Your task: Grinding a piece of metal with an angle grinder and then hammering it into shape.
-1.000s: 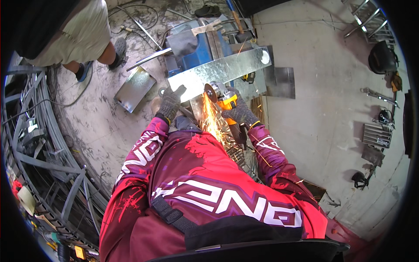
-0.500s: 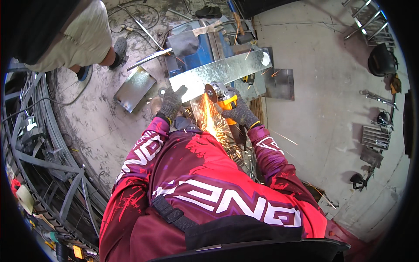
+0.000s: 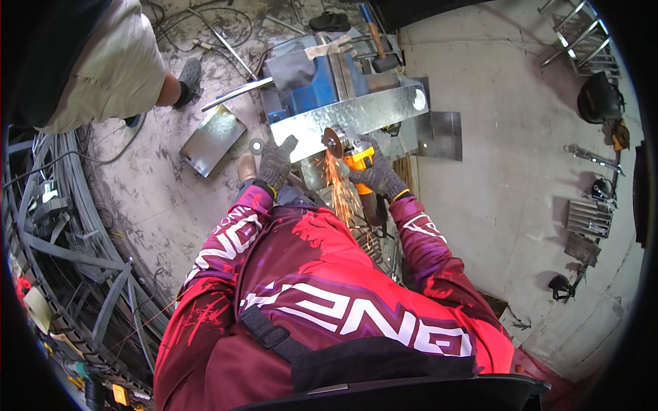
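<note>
A long galvanized sheet-metal strip lies slantwise across a blue bench vise, with a round pale spot at its right end. My left hand, in a dark grey knit glove, grips the strip's near left corner. In my right hand, gloved alike, is a yellow and black angle grinder. Its brown disc meets the strip's near edge. Orange sparks stream down from there toward my lap. The fingers under the strip and round the grinder are partly hidden.
A person in light shorts stands at the far left. A loose metal plate and a ring lie on the floor. Long metal bars fill the left side. A mallet rests beyond the vise; tools line the right.
The spark stream has become thinner and dimmer. The strip's left end sits slightly farther right. The other person has shifted left. Both my hands keep nearly the same places.
</note>
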{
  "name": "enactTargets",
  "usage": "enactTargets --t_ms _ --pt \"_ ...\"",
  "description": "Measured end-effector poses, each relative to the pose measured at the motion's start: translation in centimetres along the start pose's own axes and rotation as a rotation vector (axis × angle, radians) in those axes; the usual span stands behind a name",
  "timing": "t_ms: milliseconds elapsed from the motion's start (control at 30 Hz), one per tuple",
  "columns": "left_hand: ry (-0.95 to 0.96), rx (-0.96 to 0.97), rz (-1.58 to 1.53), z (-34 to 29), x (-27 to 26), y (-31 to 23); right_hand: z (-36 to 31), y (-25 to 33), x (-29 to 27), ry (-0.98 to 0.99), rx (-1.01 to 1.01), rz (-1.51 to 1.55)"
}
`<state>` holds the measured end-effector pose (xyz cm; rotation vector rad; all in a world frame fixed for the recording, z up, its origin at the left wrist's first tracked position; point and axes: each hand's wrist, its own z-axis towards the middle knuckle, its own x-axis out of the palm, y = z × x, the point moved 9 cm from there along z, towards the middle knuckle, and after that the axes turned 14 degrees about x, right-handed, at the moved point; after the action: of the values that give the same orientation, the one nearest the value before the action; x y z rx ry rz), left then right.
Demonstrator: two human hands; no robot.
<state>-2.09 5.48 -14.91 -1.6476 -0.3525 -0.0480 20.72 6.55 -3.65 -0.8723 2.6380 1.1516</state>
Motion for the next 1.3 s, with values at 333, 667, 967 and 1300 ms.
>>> enactTargets --t_ms 333,667,967,1300 --pt "0.013 -0.041 0.011 0.0 -0.1 1.0 0.2 0.0 -0.5 -0.038 0.016 -0.037" --pt "-0.077 -0.183 -0.225 -0.9 0.5 1.3 0.3 -2.2 -0.5 -0.043 0.053 0.031" --pt "-0.036 -0.120 -0.309 -0.8 0.2 5.0 0.0 -1.6 -0.3 -0.006 0.078 0.091" --pt "-0.103 -0.349 -0.325 -1.5 1.0 2.2 -0.2 -1.5 -0.6 -0.073 0.054 -0.059"
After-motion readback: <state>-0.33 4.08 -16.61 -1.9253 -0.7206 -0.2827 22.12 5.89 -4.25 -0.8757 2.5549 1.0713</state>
